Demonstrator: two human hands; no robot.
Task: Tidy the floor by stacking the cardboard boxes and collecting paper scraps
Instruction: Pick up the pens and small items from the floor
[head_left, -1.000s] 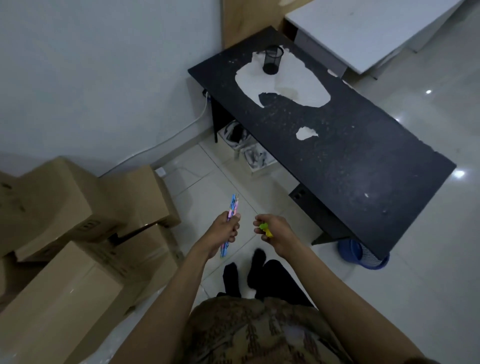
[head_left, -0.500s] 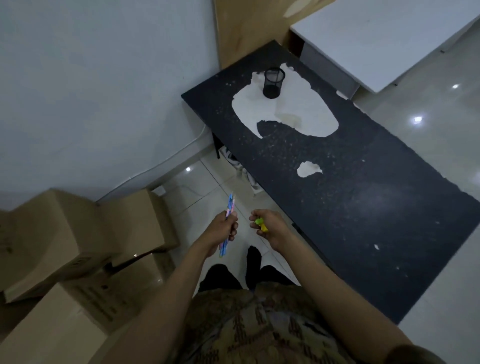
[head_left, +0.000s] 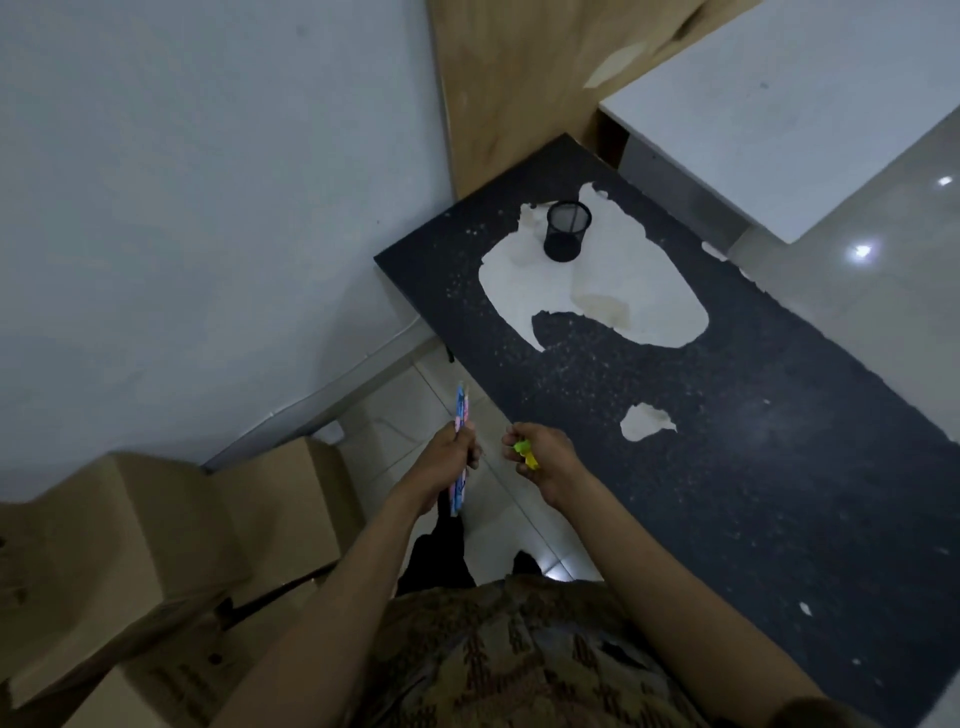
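Dim bluish room, ceiling-light glare on glossy floor (head_left: 862, 251), wide-angle edge distortion

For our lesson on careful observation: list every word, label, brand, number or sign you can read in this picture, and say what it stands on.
No text can be read here.
Cardboard boxes: dark printed marks on the lowest box's face, too blurred to read.
Blue and pink bundle in the left hand: patterned, no legible lettering.
Yellow-green piece in the right hand: no print visible.
Mesh pen cup on the black desk: no label.
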